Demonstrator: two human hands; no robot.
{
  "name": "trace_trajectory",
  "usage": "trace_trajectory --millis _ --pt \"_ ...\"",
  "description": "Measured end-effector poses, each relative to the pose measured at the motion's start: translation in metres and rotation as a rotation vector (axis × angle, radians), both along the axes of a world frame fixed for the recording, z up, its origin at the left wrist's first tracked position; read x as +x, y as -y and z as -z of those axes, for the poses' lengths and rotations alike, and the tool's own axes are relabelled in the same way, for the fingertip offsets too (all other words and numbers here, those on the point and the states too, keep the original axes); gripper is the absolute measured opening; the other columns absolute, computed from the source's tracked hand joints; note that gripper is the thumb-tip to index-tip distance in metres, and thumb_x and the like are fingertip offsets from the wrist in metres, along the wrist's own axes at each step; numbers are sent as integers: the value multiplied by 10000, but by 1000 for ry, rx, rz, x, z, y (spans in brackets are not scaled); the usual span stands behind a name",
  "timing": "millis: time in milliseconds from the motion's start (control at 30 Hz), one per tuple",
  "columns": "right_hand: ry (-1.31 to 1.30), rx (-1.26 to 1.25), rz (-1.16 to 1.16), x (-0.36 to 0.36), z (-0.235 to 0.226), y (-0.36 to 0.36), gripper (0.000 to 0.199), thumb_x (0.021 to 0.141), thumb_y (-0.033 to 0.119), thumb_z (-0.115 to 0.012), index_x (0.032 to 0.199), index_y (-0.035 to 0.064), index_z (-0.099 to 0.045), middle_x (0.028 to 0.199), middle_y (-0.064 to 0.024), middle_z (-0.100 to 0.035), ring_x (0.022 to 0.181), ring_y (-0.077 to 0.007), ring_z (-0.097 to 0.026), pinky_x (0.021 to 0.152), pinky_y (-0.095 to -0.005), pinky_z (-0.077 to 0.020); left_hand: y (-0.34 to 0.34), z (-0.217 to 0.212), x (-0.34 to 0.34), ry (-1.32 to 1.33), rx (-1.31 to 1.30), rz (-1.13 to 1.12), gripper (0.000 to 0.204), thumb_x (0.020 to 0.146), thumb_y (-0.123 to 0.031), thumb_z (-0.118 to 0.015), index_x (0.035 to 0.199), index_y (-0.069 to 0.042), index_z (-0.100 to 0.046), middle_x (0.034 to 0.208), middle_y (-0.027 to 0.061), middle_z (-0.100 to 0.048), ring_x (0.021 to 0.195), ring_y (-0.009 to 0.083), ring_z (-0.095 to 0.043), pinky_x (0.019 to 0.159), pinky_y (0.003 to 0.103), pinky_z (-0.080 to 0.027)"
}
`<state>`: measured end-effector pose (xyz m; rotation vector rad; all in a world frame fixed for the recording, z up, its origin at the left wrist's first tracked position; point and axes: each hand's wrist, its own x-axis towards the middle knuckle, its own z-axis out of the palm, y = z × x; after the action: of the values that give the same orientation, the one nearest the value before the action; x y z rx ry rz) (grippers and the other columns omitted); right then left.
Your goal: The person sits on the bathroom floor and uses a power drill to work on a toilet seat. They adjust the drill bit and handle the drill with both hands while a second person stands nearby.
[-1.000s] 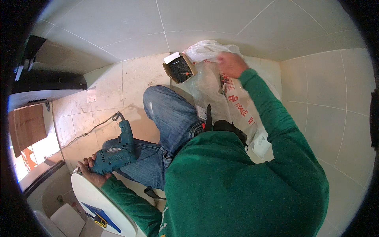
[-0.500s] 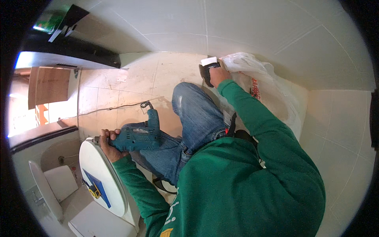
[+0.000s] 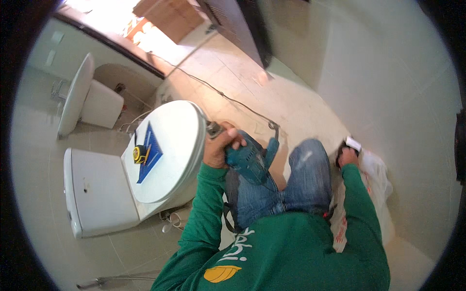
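My left hand (image 3: 219, 149) grips a teal corded power drill (image 3: 248, 162) round its front end, fingers wrapped just behind the metal chuck (image 3: 213, 129). The drill lies over my left thigh, its handle turned away from me, beside the toilet's rim. Low by the wall on the right, my right hand (image 3: 347, 157) is closed on a small dark object with a white block-like top (image 3: 353, 143); its kind is not clear. A clear plastic bag (image 3: 376, 174) with red print lies against that hand and forearm.
On the closed toilet lid (image 3: 170, 179) rest a blue triangular square (image 3: 151, 154) and a yellow tape measure (image 3: 140, 154). The drill's cord (image 3: 221, 93) runs over the tiled floor to the doorway. A washbasin (image 3: 80, 97) stands left; a dark-edged door (image 3: 242, 29) stands ahead.
My view has swung left, bringing more of the toilet, its tank and the doorway into sight. Both hands keep their grips on the drill and the dark object.
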<state>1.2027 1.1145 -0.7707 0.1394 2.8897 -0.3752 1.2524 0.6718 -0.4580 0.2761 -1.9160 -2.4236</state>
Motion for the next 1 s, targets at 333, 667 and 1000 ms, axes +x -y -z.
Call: trace_trajectory --millis 333,667,1000 --pt "-45 24 49 -1 5 -8 104 832 62 -591 858 49 -690 880 -188 -677 865 -395 -658 812 -501 -538 22 -55 -24 -62 -60 76 242 806 -244 -737 800 -66 -574 592 60 -549 618 212 -608 674 343 -494" --pt "-28 -1189 503 -13 -133 2 178 1016 127 -564 1149 14 -532 948 -134 -672 758 -187 -685 615 -301 -583 25 -40 -27 -41 -14 43 290 886 -357 -692 849 -105 -555 592 31 -514 647 200 -603 691 339 -500" --pt "204 -1588 -295 -82 -376 241 375 970 258 -686 1204 -23 -604 1018 -101 -667 872 -174 -680 793 -293 -589 42 -8 -28 -170 336 -23 835 834 -898 -276 843 -111 -557 577 57 -598 613 225 -682 634 351 -572"
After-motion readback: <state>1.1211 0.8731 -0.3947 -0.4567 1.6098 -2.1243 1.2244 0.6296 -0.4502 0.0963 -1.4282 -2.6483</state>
